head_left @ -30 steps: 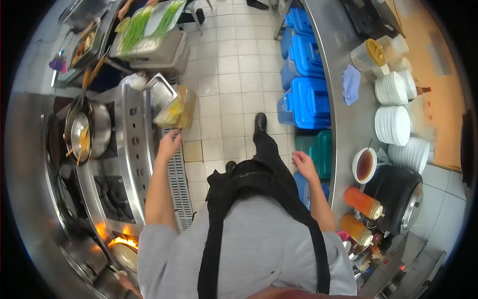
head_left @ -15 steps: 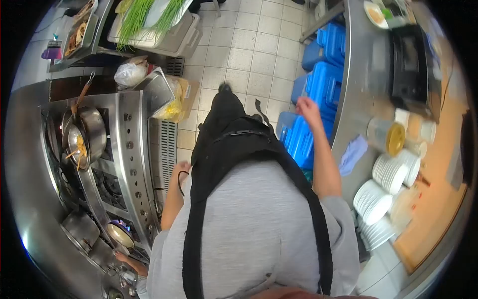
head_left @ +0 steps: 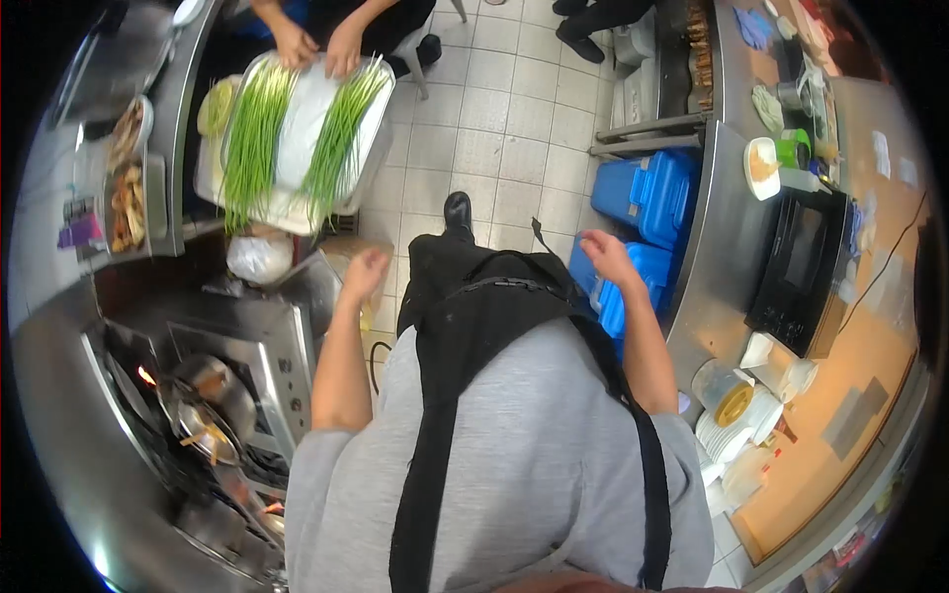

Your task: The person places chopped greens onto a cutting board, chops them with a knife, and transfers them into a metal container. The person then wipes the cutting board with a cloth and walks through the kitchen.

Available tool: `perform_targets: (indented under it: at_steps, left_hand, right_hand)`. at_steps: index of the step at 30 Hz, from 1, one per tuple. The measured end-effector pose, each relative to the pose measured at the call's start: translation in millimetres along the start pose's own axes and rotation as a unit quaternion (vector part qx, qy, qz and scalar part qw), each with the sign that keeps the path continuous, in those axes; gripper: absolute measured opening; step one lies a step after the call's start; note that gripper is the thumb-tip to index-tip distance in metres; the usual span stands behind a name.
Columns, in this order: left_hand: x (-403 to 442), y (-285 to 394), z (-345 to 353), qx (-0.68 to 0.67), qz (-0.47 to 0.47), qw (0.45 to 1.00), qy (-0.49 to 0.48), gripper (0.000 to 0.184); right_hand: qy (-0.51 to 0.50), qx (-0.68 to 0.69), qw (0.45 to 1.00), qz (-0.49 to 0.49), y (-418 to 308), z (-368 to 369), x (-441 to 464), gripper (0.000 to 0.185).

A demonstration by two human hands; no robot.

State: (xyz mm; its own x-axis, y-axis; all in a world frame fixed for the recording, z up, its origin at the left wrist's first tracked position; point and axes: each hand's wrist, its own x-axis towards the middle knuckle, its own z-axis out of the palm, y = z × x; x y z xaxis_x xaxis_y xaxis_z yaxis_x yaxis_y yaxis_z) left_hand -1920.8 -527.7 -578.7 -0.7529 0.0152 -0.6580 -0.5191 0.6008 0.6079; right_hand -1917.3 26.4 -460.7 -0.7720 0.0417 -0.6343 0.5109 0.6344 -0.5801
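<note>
My left hand (head_left: pixel 366 276) hangs in front of me on the left, a little blurred, with loosely bent fingers and nothing visible in it. It is nearest to a cardboard box and steel container beside the stove (head_left: pixel 287 366). On the right, my right hand (head_left: pixel 607 256) is held out over the blue lidded bins (head_left: pixel 638 287), fingers loosely curled and empty. I cannot tell that it touches them. Ahead on the left, another person's hands (head_left: pixel 321 47) work at long green spring onions (head_left: pixel 259 148) lying in two bundles on a white tray (head_left: pixel 282 219).
Pans (head_left: pixel 203 415) stand on the stove at left, with flame showing. Along the right runs a steel counter (head_left: pixel 717 232) with a microwave (head_left: pixel 801 267), a plate of food (head_left: pixel 762 168) and stacked white plates (head_left: pixel 727 435). Another person's legs (head_left: pixel 593 28) stand farther up the tiled aisle (head_left: pixel 499 119).
I have moved forward up the aisle: the spring onions, bins and microwave sit nearer. My left hand has swung forward into fuller view. Another person's hands now show at the tray.
</note>
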Motion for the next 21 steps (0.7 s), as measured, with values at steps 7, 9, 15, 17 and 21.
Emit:
perform_targets:
  at_steps: [7, 9, 15, 17, 21]
  left_hand:
    - [145.5, 337.8, -91.2, 0.093, 0.189, 0.974, -0.077, 0.055]
    - [156.8, 424.5, -93.9, 0.134, 0.232, 0.960, -0.083, 0.053]
    - [200.3, 508.3, -81.1, 0.190, 0.300, 0.933, -0.063, 0.048]
    - [214.8, 495.0, -74.5, 0.164, 0.226, 0.959, -0.048, 0.052]
    - [213.5, 475.9, -57.8, 0.044, 0.032, 0.997, -0.058, 0.055]
  right_hand:
    - [0.125, 0.207, 0.968, 0.062, 31.1, -36.2, 54.1, 0.032]
    - [0.138, 0.246, 0.956, 0.074, 42.7, -42.2, 69.5, 0.030]
    - [0.153, 0.530, 0.817, 0.169, 59.3, -85.4, 144.6, 0.026]
    - [0.116, 0.494, 0.841, 0.186, 59.7, -118.3, 191.3, 0.023]
    - [0.112, 0.387, 0.909, 0.110, 25.9, -233.4, 338.5, 0.022]
